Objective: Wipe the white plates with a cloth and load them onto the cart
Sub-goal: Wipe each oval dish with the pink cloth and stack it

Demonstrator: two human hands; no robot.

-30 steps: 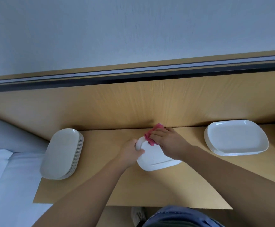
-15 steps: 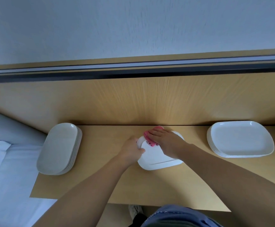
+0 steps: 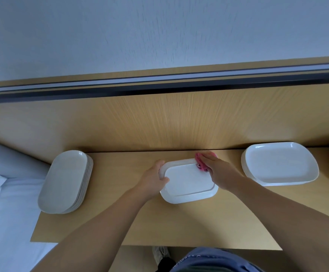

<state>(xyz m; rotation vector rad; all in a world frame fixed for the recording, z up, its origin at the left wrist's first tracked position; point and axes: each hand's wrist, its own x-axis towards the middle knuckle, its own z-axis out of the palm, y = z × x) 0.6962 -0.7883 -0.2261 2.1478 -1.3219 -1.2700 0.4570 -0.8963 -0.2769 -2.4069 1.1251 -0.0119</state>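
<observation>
Plate [image 3: 189,181] under wiping at mid-worktop [image 3: 159,222], between two white stacks.
Left hand [image 3: 153,178] has its grip curled round the plate's left rim; right hand [image 3: 218,171] presses a pink cloth [image 3: 200,162] with flat fingers onto the far right corner. Oval plates [image 3: 65,181] stack at the left end beside a bed [image 3: 2,213]; squarish plates [image 3: 279,163] stack to the right, both apart from the arms. Lettering on the blue garment [image 3: 214,260] is too blurred to read.
</observation>
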